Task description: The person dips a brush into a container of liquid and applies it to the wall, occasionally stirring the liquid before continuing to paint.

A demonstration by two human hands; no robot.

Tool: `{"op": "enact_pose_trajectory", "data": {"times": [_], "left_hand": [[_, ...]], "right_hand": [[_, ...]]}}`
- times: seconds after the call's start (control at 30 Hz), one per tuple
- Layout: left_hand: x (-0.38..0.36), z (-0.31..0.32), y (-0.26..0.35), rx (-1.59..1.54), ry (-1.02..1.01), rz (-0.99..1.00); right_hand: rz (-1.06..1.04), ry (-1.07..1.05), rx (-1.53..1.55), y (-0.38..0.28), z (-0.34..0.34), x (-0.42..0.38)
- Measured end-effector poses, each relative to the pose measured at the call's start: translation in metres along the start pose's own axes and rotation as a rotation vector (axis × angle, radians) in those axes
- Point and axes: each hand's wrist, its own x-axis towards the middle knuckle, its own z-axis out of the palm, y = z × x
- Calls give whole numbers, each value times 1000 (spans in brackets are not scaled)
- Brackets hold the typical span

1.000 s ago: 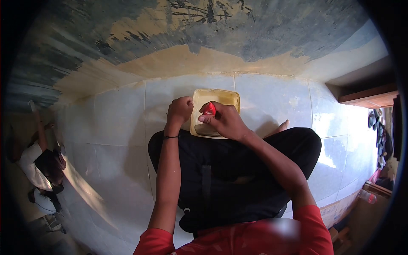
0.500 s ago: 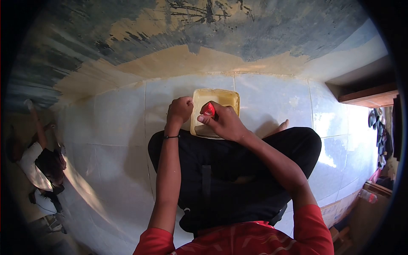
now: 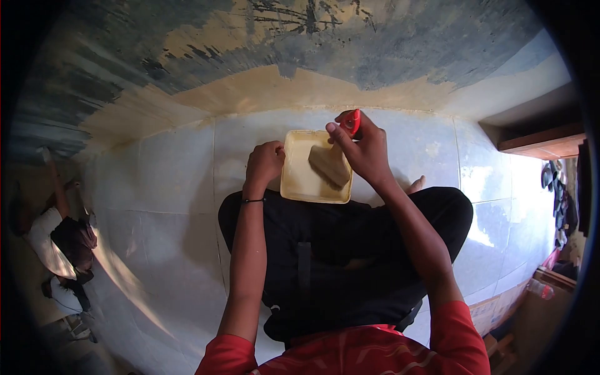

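A shallow, squarish cream tub [image 3: 301,185] with paint-like smears inside sits on the floor before my crossed legs. Closed fingers of my left hand [image 3: 265,164] grip its left rim. In my right hand [image 3: 366,150] is a paintbrush [image 3: 329,166], held by its red handle, which points up and away to the right. The brush's wide, tan bristles are over the right half of the tub, angled down toward its inside. Part of the tub's right rim is hidden behind the brush and my hand.
Ahead rises a wall [image 3: 225,69] with patchy beige and grey-blue paint. Pale tiles [image 3: 169,181] cover the floor. At far left another person [image 3: 53,240] reaches toward the wall. A wooden ledge [image 3: 544,142] juts out at right, and a plastic bottle [image 3: 541,289] lies lower right.
My right hand has moved up and right and tipped the brush, so its bristles now show over the tub's right half. My left hand stays at the rim.
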Motion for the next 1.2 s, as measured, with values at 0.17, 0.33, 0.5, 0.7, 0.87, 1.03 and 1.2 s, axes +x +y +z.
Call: {"op": "enact_pose_trajectory", "data": {"times": [0.17,0.33,0.5,0.7,0.87,1.03,1.2], "left_hand": [[0,0,1,1,4,12],[1,1,-1,25,8,34],[0,-1,2,15,-21,7],[1,1,0,-8,-22,-30],[2,2,-2,12,-1,10],[1,1,0,3,-5,-7],[3,4,-4,-7,-9,-5]], "right_hand": [[-132,163,-267,4,-3,1],[-175,195,-371,3,-3,0],[-232,146,-422,6,7,-6],[-215,59,-662,7,5,-4],[-221,2,-699,8,8,-3],[-200,-5,-701,9,9,-1],[-167,-33,-704,8,10,0]]}}
